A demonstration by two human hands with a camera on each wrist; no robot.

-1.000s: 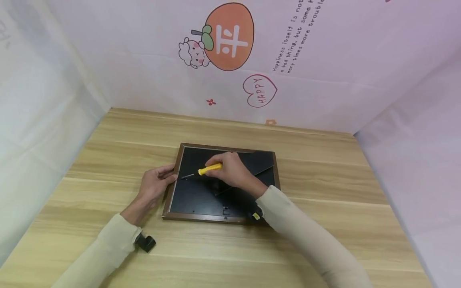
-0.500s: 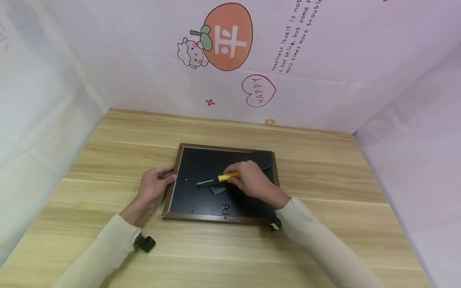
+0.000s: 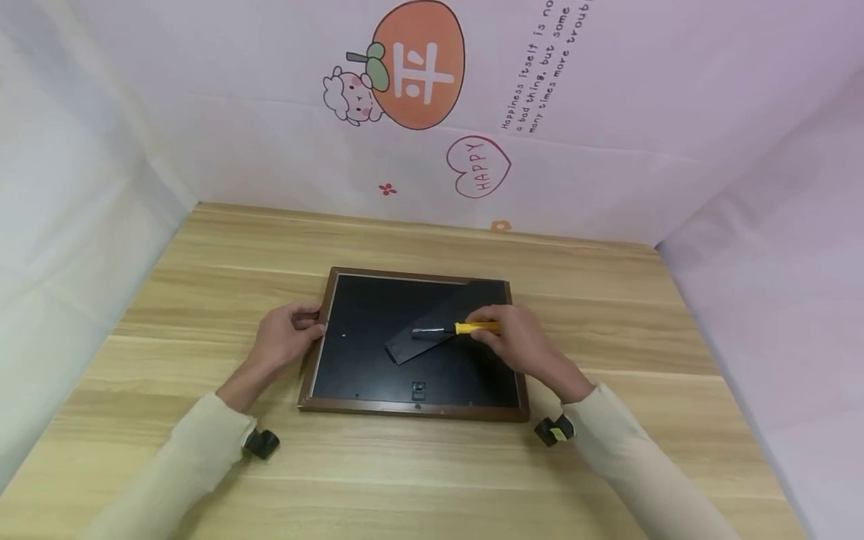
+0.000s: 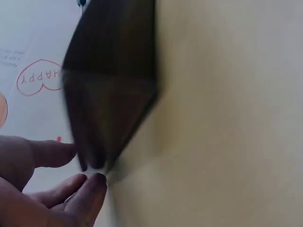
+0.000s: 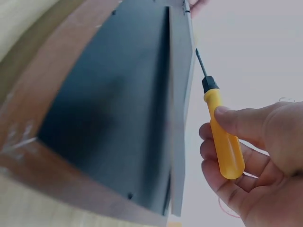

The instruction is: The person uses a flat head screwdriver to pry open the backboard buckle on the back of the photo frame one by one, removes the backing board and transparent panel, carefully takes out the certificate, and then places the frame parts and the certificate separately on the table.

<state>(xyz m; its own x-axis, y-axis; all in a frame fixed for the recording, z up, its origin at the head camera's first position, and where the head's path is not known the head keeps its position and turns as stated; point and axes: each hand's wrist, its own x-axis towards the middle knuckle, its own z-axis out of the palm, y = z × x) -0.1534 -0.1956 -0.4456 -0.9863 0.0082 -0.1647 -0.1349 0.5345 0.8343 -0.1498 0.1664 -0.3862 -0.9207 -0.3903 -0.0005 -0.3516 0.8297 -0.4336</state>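
Observation:
A brown picture frame (image 3: pixel 412 409) lies face down on the table, its black backing board (image 3: pixel 367 315) upward. Slanting across the board is a flat black stand leg (image 3: pixel 439 315). My left hand (image 3: pixel 286 337) pinches the frame's left edge; in the left wrist view its thumb and fingers (image 4: pixel 90 196) meet at the blurred dark frame. Over the board's right side, my right hand (image 3: pixel 523 341) holds a yellow-handled screwdriver (image 5: pixel 222 137) between thumb and fingers. Its metal shaft points left above the leg; from the head view I cannot tell whether it touches.
The wooden table (image 3: pixel 405 480) extends around the frame. White printed cloth (image 3: pixel 594 187) stands behind it and at both sides. A small black wrist camera (image 3: pixel 262 444) sits at the left cuff, another (image 3: pixel 555 430) at the right cuff.
My right hand has moved right with the screwdriver, from near the frame's left edge to over the stand leg. My left hand stays at the left edge. The head view has shifted slightly.

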